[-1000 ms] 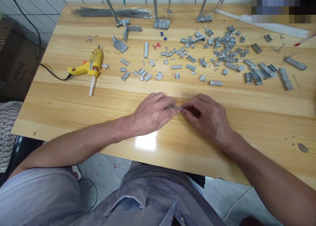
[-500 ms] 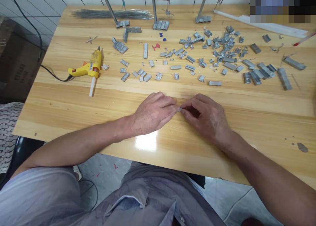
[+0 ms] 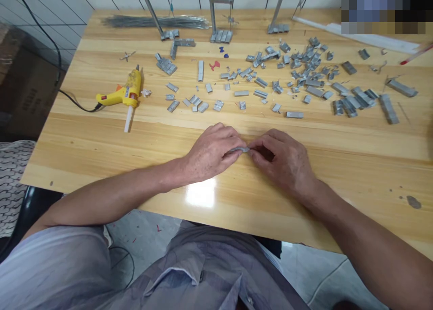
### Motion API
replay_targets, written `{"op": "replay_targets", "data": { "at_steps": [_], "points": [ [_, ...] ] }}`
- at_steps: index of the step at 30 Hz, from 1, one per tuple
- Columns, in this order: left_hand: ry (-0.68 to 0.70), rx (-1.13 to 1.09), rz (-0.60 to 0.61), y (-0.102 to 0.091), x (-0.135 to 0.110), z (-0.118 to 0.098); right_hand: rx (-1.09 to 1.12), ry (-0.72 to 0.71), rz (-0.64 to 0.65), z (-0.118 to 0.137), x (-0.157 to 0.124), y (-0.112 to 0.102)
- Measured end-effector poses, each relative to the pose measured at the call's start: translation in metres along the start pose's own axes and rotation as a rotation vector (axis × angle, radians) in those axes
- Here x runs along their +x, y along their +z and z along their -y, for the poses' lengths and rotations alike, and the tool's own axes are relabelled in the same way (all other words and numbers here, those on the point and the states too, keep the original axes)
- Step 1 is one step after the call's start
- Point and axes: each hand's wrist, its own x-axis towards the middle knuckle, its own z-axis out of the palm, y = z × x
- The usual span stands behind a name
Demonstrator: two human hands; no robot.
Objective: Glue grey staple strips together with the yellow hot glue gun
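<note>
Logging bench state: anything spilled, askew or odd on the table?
Grey pieces lie jumbled at odd angles beyond the right hand, some heaped. No spill shows; the dark patch at right could be stain or knot.

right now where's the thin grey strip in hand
In the head view, the thin grey strip is near mid-picture, held between the left hand and the right hand, nearer than the scattered metal pieces.
</note>
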Motion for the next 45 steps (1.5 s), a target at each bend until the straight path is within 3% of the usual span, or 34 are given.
{"op": "replay_targets", "data": {
  "at_steps": [45],
  "points": [
    [-0.049,0.027,0.047,0.0045,-0.0001,0.0006,0.006,0.031,0.027,0.0011,-0.0003,-0.0035]
  ]
}}
